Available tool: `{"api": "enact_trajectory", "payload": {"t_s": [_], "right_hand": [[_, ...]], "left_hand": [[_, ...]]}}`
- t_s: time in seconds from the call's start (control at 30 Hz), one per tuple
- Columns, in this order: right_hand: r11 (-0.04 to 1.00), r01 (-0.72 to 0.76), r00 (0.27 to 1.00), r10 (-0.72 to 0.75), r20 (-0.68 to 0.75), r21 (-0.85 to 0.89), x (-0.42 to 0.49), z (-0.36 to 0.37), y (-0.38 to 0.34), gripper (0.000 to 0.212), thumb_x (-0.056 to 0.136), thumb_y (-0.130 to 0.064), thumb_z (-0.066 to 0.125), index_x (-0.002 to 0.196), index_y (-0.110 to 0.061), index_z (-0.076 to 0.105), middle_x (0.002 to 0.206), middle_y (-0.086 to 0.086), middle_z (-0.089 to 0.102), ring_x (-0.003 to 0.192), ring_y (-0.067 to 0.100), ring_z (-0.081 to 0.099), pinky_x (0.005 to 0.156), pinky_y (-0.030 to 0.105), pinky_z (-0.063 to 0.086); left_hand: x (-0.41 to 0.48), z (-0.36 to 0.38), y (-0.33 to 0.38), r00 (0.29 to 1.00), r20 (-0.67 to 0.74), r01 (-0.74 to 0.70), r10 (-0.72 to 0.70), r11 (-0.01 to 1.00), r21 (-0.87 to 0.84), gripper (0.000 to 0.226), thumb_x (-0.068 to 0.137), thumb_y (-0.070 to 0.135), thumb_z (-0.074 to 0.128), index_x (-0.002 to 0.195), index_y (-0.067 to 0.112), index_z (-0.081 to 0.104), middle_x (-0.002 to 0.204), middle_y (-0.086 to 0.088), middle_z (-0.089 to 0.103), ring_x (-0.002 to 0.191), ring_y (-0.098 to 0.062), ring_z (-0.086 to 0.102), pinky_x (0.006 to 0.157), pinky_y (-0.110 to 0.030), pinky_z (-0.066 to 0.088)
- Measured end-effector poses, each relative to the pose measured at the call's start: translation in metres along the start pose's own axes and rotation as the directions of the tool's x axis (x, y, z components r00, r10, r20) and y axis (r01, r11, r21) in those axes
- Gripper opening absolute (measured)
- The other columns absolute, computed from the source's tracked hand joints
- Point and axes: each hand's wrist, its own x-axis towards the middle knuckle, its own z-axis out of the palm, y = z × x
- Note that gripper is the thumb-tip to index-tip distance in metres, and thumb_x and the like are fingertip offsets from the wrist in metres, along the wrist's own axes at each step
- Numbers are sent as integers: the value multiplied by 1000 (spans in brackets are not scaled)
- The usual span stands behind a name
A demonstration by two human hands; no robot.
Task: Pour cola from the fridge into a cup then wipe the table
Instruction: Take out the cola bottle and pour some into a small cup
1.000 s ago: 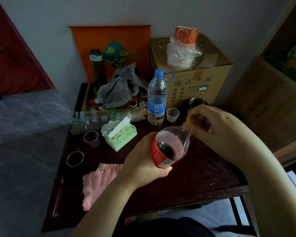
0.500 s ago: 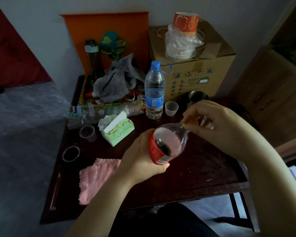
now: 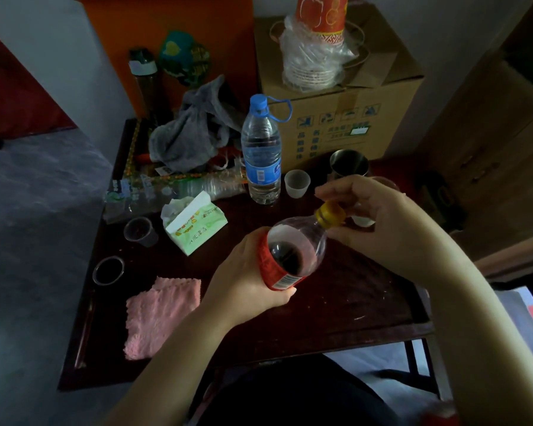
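My left hand (image 3: 246,281) grips a cola bottle (image 3: 293,250) round its red label, tilted with the neck pointing away to the right. A little dark cola sits inside. My right hand (image 3: 373,222) curls over the yellow cap (image 3: 330,214), with the thumb under the neck; whether the fingers touch the cap I cannot tell. A small translucent cup (image 3: 296,183) stands just beyond, and a white cup (image 3: 363,221) shows partly under my right hand. A pink cloth (image 3: 160,315) lies on the dark wooden table (image 3: 345,305) at the front left.
A water bottle (image 3: 261,155) with a blue cap stands mid-table, a steel cup (image 3: 348,164) behind the right hand. A tissue pack (image 3: 194,226), two small dark cups (image 3: 139,232) (image 3: 108,270), a grey rag (image 3: 194,130) and a cardboard box (image 3: 345,96) crowd the back.
My right hand has opened up somewhat over the cap, so the yellow cap now shows. The bottle stays tilted in my left hand. The camera has dipped lower.
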Motion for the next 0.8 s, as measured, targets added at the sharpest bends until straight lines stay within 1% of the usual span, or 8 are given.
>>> {"api": "enact_trajectory", "payload": {"t_s": [0.07, 0.13, 0.2, 0.27, 0.33, 0.47, 0.57, 0.8], "right_hand": [[996, -18, 998, 13, -62, -89, 1, -2, 0, 44, 74, -36, 71, 115, -31, 57, 110, -21, 56, 104, -8, 53, 85, 4, 40], [970, -42, 992, 13, -124, -238, 1, -3, 0, 49, 71, -58, 59, 112, -32, 57, 102, -18, 55, 95, -5, 52, 77, 6, 40], [933, -64, 990, 16, -137, -355, 2, -3, 0, 46, 72, -63, 54, 104, -31, 60, 90, -15, 55, 82, -1, 52, 69, 15, 42], [928, -60, 992, 15, -125, -368, 2, -3, 1, 35, 75, -57, 57, 97, -30, 61, 85, -14, 56, 78, 0, 51, 68, 17, 42], [940, -45, 995, 13, -98, -338, 3, -3, 5, 27, 78, -48, 60, 98, -31, 62, 88, -13, 57, 81, 0, 51, 71, 14, 40], [968, -11, 1000, 12, 5, -251, 5, -5, 8, 27, 82, -34, 64, 109, -36, 61, 102, -16, 56, 94, -4, 50, 76, 6, 38], [981, -10, 999, 18, 41, -194, 4, -3, 9, 30, 83, -21, 67, 109, -35, 62, 105, -19, 56, 94, -6, 53, 77, 5, 40], [997, -27, 999, 28, 18, -71, 6, 6, 11, 21, 82, -15, 69, 98, -27, 66, 100, -13, 65, 90, -1, 60, 78, 12, 46]], "left_hand": [[2, 2, 2, 1000, -2, 4, -4, 1000, -12, 94, 53, 42, 87, 130, 39, 32, 126, 19, 50, 116, -3, 52, 94, -37, 49], [4, 3, 4, 1000, 8, -5, 5, 1000, -5, 94, 54, 42, 87, 130, 40, 31, 127, 20, 49, 116, -3, 51, 94, -37, 49], [6, 4, 5, 1000, 10, -14, 13, 1000, 8, 94, 55, 42, 87, 132, 38, 32, 128, 20, 49, 116, -2, 50, 95, -35, 49], [6, 4, 5, 1000, 9, -15, 14, 1000, 20, 95, 56, 42, 87, 134, 35, 33, 128, 19, 49, 116, -1, 50, 95, -33, 48], [6, 3, 5, 1000, 11, -19, 19, 999, 28, 94, 57, 41, 87, 134, 34, 33, 129, 19, 49, 117, -2, 50, 96, -32, 48], [5, 0, 1, 1000, 13, -8, 8, 999, 38, 93, 58, 38, 87, 135, 32, 35, 128, 21, 47, 117, -1, 49, 95, -26, 44], [4, -1, -5, 1000, 16, 0, -1, 999, 52, 93, 57, 39, 87, 134, 33, 36, 127, 22, 47, 117, -1, 49, 94, -25, 44], [4, 1, -15, 1000, 18, 12, -13, 997, 73, 95, 56, 42, 87, 135, 32, 35, 130, 19, 49, 117, -2, 50, 94, -27, 45]]}}
